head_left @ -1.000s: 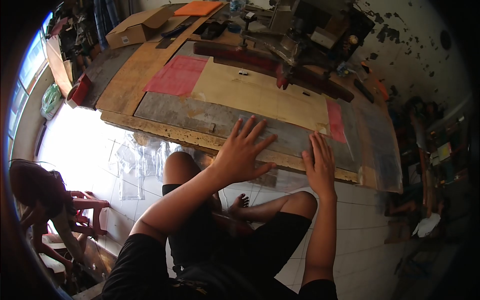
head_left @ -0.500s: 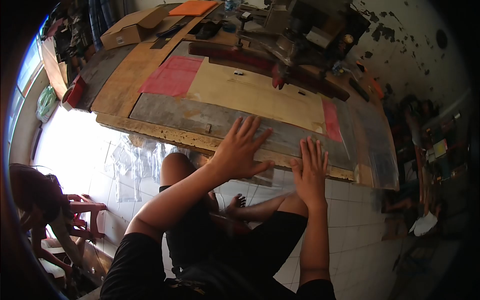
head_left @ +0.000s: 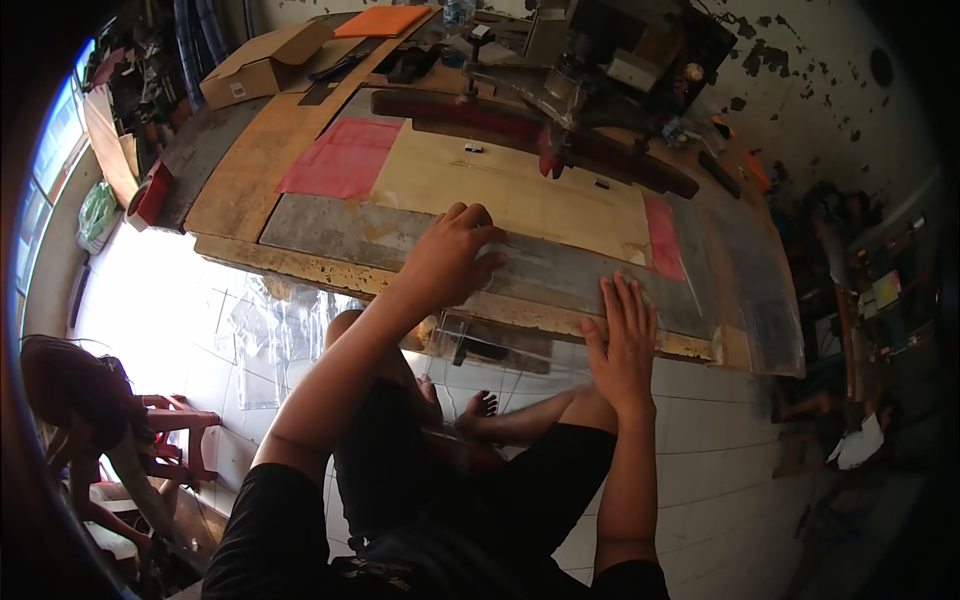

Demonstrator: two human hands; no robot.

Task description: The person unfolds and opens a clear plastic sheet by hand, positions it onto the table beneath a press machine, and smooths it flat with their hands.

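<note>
My left hand is over the front of the grey board, its fingers curled and thumb pointing right. What lies under its fingertips, if anything, is hidden. Flat on the board's front right rests my right hand, fingers stretched out. Clear plastic hangs below the table edge between both hands; its upper part is hard to make out. Behind the hands, a yellowish sheet lies between a pink-red sheet and a narrower pink strip. A dark red metal bar spans above the sheet's far side.
A machine stands at the back. A cardboard box and an orange folder sit at the back left, a red tape roll at the left edge. Another person is bent over at lower left, near a red stool.
My left hand has moved slightly left and back, and its spread fingers have curled. The clear plastic below the edge has shifted. My right hand stays in place.
</note>
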